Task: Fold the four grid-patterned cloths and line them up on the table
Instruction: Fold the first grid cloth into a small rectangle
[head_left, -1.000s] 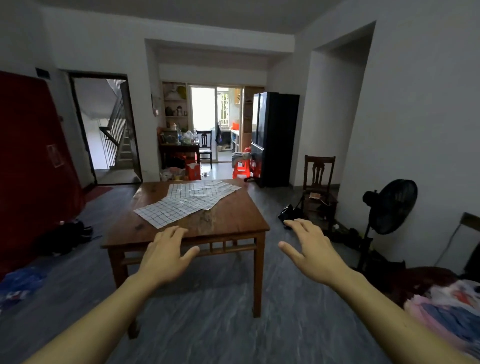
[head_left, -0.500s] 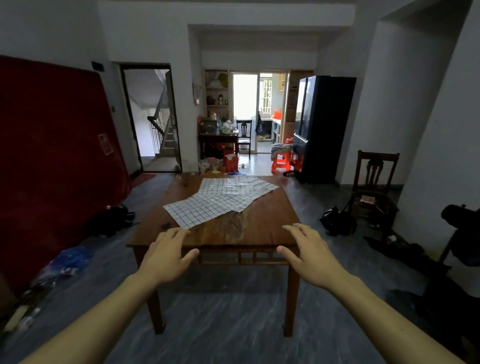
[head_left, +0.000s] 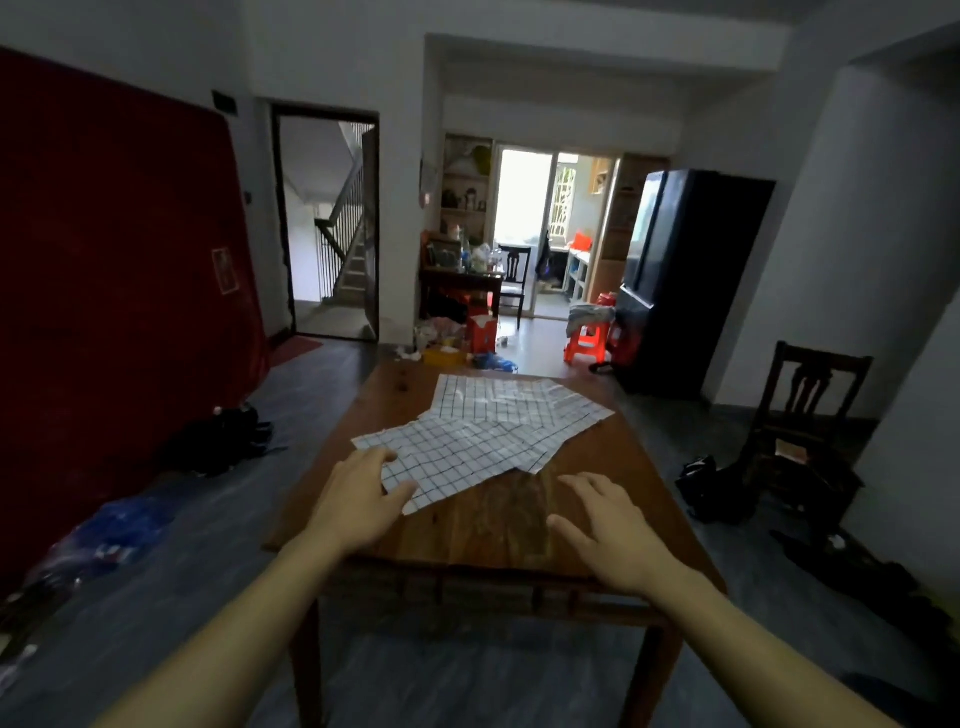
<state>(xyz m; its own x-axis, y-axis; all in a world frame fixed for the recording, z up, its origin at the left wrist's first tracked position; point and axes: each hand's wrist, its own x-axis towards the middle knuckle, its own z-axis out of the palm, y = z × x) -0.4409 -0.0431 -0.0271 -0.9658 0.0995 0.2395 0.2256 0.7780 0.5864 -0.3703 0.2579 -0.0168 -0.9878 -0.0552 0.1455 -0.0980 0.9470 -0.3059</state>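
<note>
Cloths (head_left: 483, 436), grid-patterned, white with dark lines: lying unfolded and overlapping in a loose spread on the far and middle part of a brown wooden table (head_left: 498, 530); the exact count cannot be told from the overlap. The nearest cloth reaches toward the table's near left part.

Left hand (head_left: 358, 499): palm down, fingers straight and slightly spread, over the near left corner of the nearest cloth; whether it touches the fabric cannot be told. Holds nothing.

Right hand (head_left: 608, 530): palm down, fingers spread and relaxed, over bare wood near the right of the cloths, apart from them. Holds nothing.

Surroundings: red mattress (head_left: 119, 291) leaning against the left wall; open doorway to a staircase (head_left: 337, 228) at far left; black refrigerator (head_left: 685, 280) at far right; dark wooden chair (head_left: 805, 415) on the right; orange plastic stool (head_left: 587, 340) on the floor beyond the table.
</note>
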